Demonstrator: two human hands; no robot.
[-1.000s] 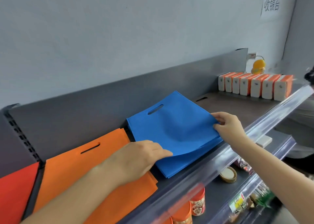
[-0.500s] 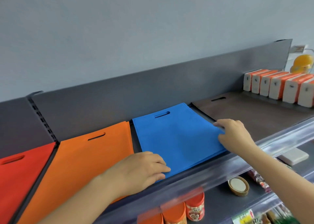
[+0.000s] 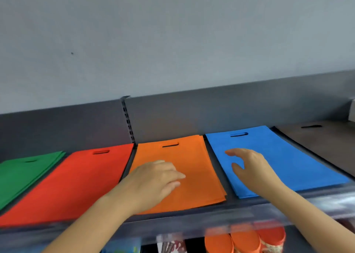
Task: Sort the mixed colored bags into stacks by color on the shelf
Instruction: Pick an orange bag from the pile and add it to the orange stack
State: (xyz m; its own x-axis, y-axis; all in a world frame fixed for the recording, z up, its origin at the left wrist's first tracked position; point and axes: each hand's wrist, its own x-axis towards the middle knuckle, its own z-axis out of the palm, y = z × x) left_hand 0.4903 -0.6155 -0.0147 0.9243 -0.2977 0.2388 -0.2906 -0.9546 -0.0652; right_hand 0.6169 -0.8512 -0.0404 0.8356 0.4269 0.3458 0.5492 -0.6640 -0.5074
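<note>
Flat bag stacks lie side by side on the dark shelf: green at far left, then red, orange, blue and a dark brown one at far right. My left hand rests flat on the orange stack, fingers apart, holding nothing. My right hand hovers over the left part of the blue stack, fingers spread and empty. Each bag shows a cut-out handle slot near the back.
A grey back panel rises behind the bags below a pale wall. A clear price rail runs along the shelf's front edge. Orange-red cups stand on the level below.
The view swung left, bringing the red and green stacks into sight. My left hand went from the blue stack's corner to the orange stack; my right hand left the blue stack's right edge.
</note>
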